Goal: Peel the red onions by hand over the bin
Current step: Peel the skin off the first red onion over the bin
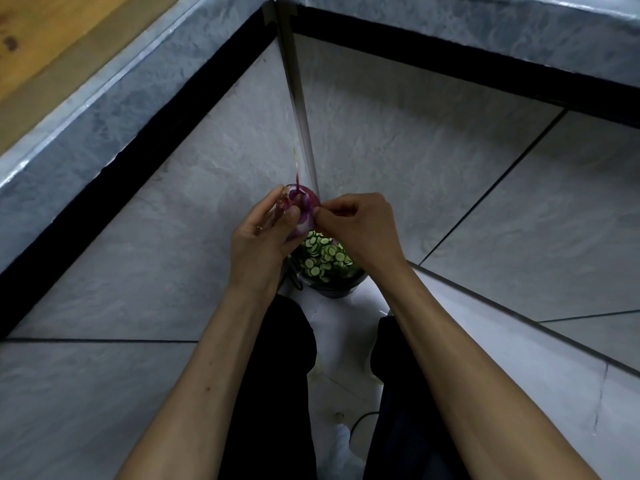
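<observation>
While the left hand (263,233) keeps a holding grip on the red onion (306,211), the right hand (356,225) pinches its skin above the bin (334,287) of cucumber slices (323,256), tiled walls (398,140) close around.

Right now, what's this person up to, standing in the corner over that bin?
A person is peeling a red onion by hand. The left hand grips the onion, with a strip of loose skin against its fingers, while the right hand pinches at the skin on the onion's right side. They hold it above a dark bin on the floor in the corner, which holds many green-rimmed vegetable slices. The onion is only partly peeled; purple skin still covers much of it.
</observation>
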The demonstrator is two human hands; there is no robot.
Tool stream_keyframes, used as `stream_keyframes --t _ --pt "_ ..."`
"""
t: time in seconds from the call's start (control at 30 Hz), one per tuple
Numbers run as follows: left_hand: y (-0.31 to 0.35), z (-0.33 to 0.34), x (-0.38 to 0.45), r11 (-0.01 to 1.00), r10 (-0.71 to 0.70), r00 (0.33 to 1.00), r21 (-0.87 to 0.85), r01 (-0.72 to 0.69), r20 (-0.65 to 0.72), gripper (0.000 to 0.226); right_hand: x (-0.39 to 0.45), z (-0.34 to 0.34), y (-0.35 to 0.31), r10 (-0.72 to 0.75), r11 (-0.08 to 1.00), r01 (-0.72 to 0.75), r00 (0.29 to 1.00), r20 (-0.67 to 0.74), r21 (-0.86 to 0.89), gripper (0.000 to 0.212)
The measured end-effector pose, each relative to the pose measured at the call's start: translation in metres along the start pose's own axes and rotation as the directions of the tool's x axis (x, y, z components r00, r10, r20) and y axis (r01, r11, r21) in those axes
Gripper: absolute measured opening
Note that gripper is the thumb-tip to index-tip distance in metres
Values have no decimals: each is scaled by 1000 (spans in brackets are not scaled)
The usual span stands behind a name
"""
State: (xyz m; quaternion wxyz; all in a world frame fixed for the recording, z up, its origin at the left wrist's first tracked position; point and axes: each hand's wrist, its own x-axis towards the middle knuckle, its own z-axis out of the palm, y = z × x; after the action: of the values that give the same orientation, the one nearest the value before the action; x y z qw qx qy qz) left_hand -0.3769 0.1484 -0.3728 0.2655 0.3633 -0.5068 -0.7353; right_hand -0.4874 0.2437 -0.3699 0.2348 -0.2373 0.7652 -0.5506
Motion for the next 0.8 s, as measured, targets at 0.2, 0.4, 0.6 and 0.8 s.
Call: stream_keyframes --t 0.2,0.4,0.6,0.8 --pt "-5 1 2 1000 -18 1000 -6 18 -8 30 -1 1 5 -44 998 44 999 -13 -36 9" --pt "-7 6 2 1000 -20 999 1 20 -29 30 0 -2 10 -17 1000 17 1000 -25 -5 10" --pt "-7 9 4 999 -36 999 8 37 -24 33 0 -11 9 28 997 -29 999 21 68 9" --pt "-8 11 3 999 -34 999 41 35 -27 36 2 -15 10 70 997 -72 996 64 30 6"
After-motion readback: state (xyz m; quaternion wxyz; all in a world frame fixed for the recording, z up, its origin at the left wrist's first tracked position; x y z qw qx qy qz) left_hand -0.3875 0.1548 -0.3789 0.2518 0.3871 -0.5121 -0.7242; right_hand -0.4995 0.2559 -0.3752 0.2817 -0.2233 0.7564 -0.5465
